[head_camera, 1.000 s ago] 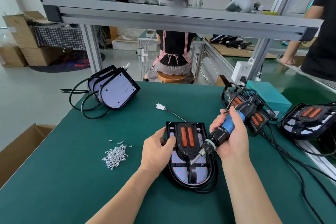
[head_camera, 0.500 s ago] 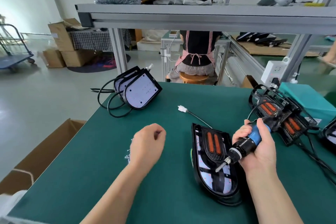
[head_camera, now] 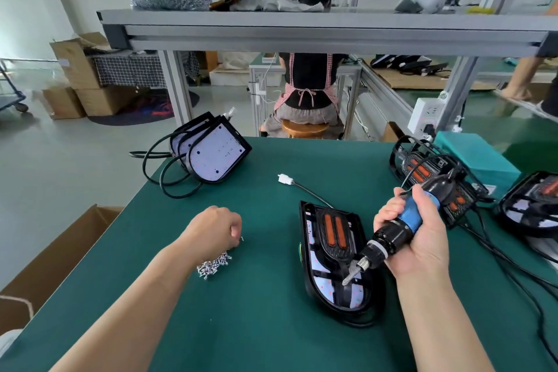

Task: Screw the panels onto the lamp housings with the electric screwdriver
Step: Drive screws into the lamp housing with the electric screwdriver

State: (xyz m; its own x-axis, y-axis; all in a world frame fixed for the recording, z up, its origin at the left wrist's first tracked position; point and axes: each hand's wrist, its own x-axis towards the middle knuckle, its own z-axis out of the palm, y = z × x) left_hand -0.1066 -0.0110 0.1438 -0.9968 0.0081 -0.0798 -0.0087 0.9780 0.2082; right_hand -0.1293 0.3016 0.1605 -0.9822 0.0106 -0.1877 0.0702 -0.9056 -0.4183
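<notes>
A black lamp housing (head_camera: pixel 330 254) with two orange strips and a white LED panel lies on the green table (head_camera: pixel 262 323). My right hand (head_camera: pixel 422 238) grips the blue-and-black electric screwdriver (head_camera: pixel 401 226), whose bit points down at the housing's lower middle. My left hand (head_camera: pixel 213 229) hovers with curled fingers over a small pile of silver screws (head_camera: pixel 213 264), left of the housing. A single screw tip shows at its fingertips.
Stacked white-faced lamp panels (head_camera: pixel 211 151) with black cables stand at the table's far left. More black housings (head_camera: pixel 434 178) and a teal box (head_camera: pixel 477 160) crowd the right edge, with cords trailing. A white connector (head_camera: pixel 285 180) lies mid-table. A cardboard box (head_camera: pixel 45 263) sits below left.
My left hand let go of the housing and moved left to the screw pile. The view shifted left. My right hand kept the screwdriver over the housing.
</notes>
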